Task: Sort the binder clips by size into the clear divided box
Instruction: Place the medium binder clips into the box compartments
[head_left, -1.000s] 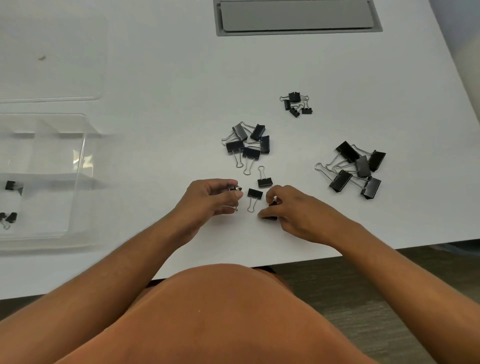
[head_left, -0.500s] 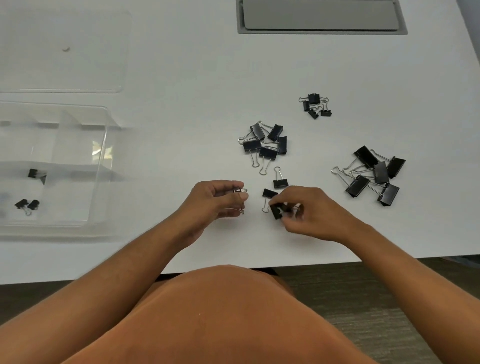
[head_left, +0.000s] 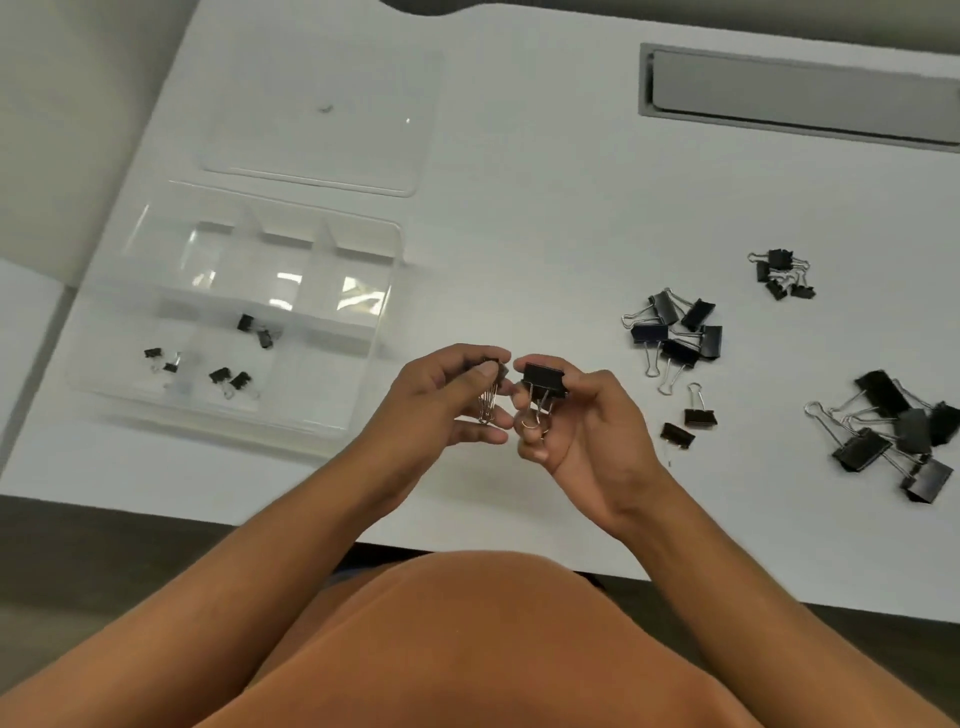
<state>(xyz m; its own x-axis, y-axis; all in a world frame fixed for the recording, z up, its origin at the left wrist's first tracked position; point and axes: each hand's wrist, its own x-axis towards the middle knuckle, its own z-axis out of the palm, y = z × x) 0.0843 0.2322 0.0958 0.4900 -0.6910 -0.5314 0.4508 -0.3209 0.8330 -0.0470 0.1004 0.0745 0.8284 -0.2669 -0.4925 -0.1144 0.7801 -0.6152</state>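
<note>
Nearest, an orange top (head_left: 467, 649) across the bottom, both forearms reaching up over the table (head_left: 545, 234) edge. Above that edge, hands raised side by side, nearly touching. Left hand (head_left: 441, 400) curled, thumb and fingers pinching a clip (head_left: 493, 387) by its black body, wire handles hanging down between thumb and lower fingers. Right hand (head_left: 576, 415) curled too, fingertips gripping a black clip (head_left: 544, 381) held body up, handles pointing down into the palm.

Just right of the right hand, two loose clips (head_left: 688, 423) flat on the table. Further right, near the frame edge, a heap of large clips (head_left: 898, 436). Beyond the loose pair, a heap of medium clips (head_left: 675, 335); further back and right, a heap of small clips (head_left: 782, 273).

Left of the hands, the clear box (head_left: 363, 332), open, divided into compartments. Near-left compartment: a few tiny clips (head_left: 161, 359). Near-middle compartment: two clips (head_left: 231, 379) at the front, two more (head_left: 255, 330) at the back. Far row of compartments holding only glare, as far as visible. Behind the box, its clear lid (head_left: 322, 119) flat on the table. Far right at the back, a grey recessed panel (head_left: 800, 96) set into the tabletop.
</note>
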